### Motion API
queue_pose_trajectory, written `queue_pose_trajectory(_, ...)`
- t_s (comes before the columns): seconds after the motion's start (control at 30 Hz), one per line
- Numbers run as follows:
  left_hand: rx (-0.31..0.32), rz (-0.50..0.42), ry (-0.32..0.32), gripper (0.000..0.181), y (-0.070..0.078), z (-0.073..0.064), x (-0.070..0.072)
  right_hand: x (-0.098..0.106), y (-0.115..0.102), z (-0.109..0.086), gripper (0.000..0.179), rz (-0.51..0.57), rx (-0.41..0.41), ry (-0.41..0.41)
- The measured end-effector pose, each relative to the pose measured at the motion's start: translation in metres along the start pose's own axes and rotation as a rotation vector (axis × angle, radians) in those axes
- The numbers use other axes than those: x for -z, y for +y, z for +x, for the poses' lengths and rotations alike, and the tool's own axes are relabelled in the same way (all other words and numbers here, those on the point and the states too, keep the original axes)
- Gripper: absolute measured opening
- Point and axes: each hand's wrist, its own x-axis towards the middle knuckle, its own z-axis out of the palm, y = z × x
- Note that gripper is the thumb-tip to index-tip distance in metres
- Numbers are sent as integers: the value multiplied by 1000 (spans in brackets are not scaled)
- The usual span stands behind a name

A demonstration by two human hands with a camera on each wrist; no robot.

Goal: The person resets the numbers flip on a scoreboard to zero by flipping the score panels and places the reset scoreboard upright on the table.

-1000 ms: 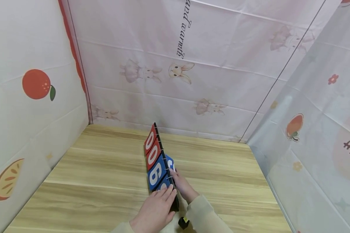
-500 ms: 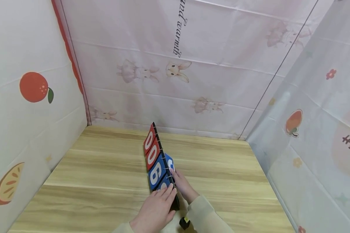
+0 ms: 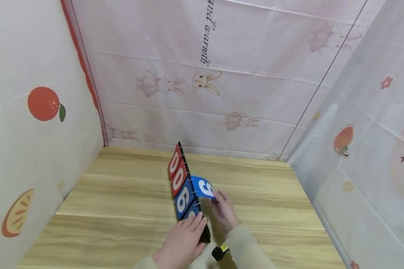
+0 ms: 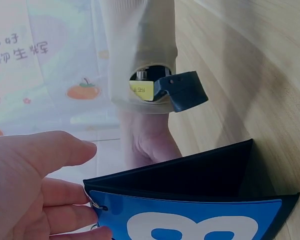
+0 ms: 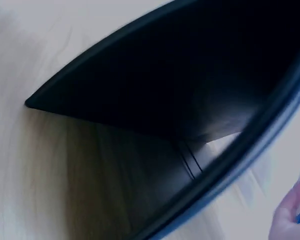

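A black tent-shaped flip scoreboard (image 3: pixel 207 233) stands on the table, with red and blue number cards on rings along its ridge. Two red cards (image 3: pixel 177 170) reading 0 are at the far end; a blue card reading 6 (image 3: pixel 183 200) comes nearer. My left hand (image 3: pixel 183 239) rests its fairly straight fingers on the near end of the ridge, by the nearest blue card (image 4: pixel 190 225), its thumb apart from the board. To the right of the ridge, my right hand (image 3: pixel 225 211) pinches the outer edge of a turned-over blue card (image 3: pixel 202 186) with a white digit. The right wrist view shows the board's dark hollow inside.
The scoreboard stands on a wood-grain table (image 3: pixel 121 198). Printed cloth hangs at the back (image 3: pixel 175 45), left (image 3: pixel 17 149) and right (image 3: pixel 367 157). A black device with a yellow label (image 4: pixel 187 90) sits at my right cuff.
My right hand has moved to the right, away from the ridge, drawing the blue card out with it so its white digit shows. My left hand stays on the board's near end.
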Motion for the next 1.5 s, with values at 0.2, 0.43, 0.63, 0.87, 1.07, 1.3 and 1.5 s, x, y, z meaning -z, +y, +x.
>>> queue_pose_trajectory(0.2, 18, -24, -44, 62, 3, 4, -2, 10, -7, 0, 56, 29, 17, 132)
queue_pose_trajectory(0.43, 38, -18, -61, 62, 3, 4, -2, 2, -16, -8, 31, 268, -32, -71)
queue_pose_trajectory(0.63, 30, -10, -50, 62, 5, 3, 0, -14, -17, -21, 36, -129, 35, -353)
queue_pose_trajectory(0.87, 49, -13, -66, 62, 6, 5, 0, -33, -26, -37, 48, -542, 169, -295)
queue_pose_trajectory(1.07, 50, -2, -57, 61, 7, 4, -1, -39, -24, -33, 38, -586, 235, -175)
queue_pose_trajectory(1.3, 37, 15, -21, 61, 6, 3, -2, -53, -41, -52, 36, -688, 341, -257)
queue_pose_trajectory(1.5, 23, 51, 38, 60, 6, 1, -3, -54, -40, -46, 31, -765, 424, -349)
